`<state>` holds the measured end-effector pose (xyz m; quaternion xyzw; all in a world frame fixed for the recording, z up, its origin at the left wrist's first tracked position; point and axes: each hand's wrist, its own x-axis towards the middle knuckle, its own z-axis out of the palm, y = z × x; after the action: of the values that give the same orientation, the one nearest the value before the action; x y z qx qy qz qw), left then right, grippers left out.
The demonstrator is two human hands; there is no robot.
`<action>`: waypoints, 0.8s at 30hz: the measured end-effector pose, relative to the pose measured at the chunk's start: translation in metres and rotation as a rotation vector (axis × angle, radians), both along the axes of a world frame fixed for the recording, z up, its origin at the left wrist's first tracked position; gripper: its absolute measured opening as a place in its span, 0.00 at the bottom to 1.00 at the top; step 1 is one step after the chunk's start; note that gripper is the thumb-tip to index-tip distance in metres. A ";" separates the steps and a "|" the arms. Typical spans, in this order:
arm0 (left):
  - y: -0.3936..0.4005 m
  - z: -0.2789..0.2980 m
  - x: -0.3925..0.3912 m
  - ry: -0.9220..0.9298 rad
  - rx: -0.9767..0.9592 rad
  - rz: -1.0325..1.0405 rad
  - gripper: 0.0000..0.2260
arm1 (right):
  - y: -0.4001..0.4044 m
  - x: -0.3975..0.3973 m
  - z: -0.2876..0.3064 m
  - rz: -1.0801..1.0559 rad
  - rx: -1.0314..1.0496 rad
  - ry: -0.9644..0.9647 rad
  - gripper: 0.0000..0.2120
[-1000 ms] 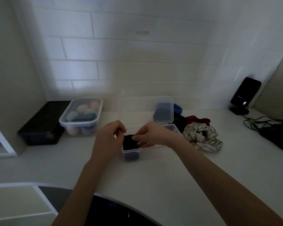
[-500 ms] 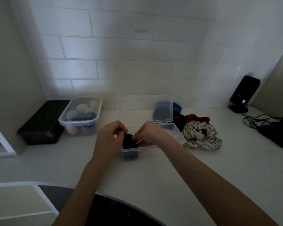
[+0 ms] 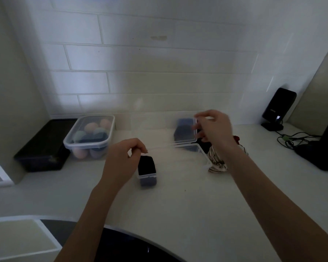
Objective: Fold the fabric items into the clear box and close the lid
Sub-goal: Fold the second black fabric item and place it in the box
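1. White counter: wide and flat, under both hands.
2. Lidded tub of colored balls: far off past the left hand, beside a black tray.
3. Clear box: between the two hands, lid standing up at the back, not yet shut. Thin and see-through, probably light, stiff and a bit slippery. Best held by the rim.
4. Striped cloth: crumpled just under the right wrist, beside the box, not yet inside. Soft and floppy, likely very light, no fixed shape. Best pinched at an edge or corner, then laid flat for folding.
5. Dark and red cloth bits: peeking out behind the right hand, mostly hidden.
6. Right hand: lifted up by the top edge of the lid, fingers loosely bent. Blurry, so cannot tell if touching the lid or holding anything.
7. Left hand: curled, thumb and finger pinched close together right above the dark cloth. Cannot tell if pinching anything.
8. Folded dark cloth: tucked into the box end nearest the left hand, snug and neat.
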<state>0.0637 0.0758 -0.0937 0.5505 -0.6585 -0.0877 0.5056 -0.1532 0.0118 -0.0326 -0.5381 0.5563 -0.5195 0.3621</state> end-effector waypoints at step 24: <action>-0.005 0.007 -0.023 0.070 0.004 -0.003 0.17 | -0.056 -0.056 -0.048 -0.096 -0.215 0.424 0.04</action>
<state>0.0406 0.0708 -0.0872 0.5471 -0.6411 -0.1089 0.5271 -0.2088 -0.0441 -0.0809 -0.6435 0.5862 -0.4680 0.1527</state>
